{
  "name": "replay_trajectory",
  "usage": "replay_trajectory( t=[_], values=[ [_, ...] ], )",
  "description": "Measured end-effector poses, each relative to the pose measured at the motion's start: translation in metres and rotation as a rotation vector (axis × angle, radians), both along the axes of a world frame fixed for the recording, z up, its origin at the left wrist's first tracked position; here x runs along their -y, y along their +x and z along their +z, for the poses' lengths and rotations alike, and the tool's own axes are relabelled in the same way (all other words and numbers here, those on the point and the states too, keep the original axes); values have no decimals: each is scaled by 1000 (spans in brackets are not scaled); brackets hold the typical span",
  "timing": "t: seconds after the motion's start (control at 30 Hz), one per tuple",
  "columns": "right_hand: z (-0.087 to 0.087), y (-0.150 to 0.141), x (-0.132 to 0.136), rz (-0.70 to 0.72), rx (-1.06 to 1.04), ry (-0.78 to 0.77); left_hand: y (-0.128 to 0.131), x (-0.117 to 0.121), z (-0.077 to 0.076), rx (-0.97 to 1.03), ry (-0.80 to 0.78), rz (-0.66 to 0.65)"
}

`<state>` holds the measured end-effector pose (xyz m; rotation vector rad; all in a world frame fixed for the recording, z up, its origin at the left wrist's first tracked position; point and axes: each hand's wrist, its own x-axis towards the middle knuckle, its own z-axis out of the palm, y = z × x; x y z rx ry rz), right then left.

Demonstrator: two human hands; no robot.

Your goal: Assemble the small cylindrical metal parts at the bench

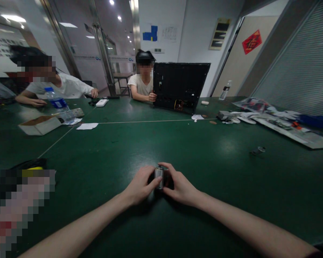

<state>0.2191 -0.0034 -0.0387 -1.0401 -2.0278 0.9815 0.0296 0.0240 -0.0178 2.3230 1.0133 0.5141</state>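
The left grip (pixel 140 186) pinches a small metal cylinder (pixel 159 176), its thumb laid across the front face and its other fingers going out of sight behind. The cylinder stands roughly upright between the two grips, directly in front of the person. The right grip (pixel 181 188) curves round the far side, forefinger at the cylinder's top end and thumb near its lower end; whether it presses on the metal or merely steadies it, I cannot tell.

The likeliest trouble, I judge, is a slip: the casing looks smooth and rounded, so if the left thumb eased off while the right grip bore little load, the cylinder could twist or tip out. Should it drop onto its side, it could roll over the green table (pixel 118 150) (nothing stands close by the grips to stop it). Fingers crowding both ends might also knock it askew. Whether its base touches the tabletop is hidden by shadow, so how much support it has is unclear.

Well apart from the grips, ahead and to the right, lies another small metal part (pixel 258 150); a sweeping forearm seems unlikely to catch it unless the right arm swings wide.
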Motion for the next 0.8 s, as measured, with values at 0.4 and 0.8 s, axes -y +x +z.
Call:
replay_trajectory(
  t=[0.4, 0.8],
  values=[
    [-1, 2, 0, -30, 83, 126, -1, 1, -2, -5, 23, 4],
    [4, 2, 2, -127, 141, 184, 2, -2, -5, -6, 62, 64]
  ],
)
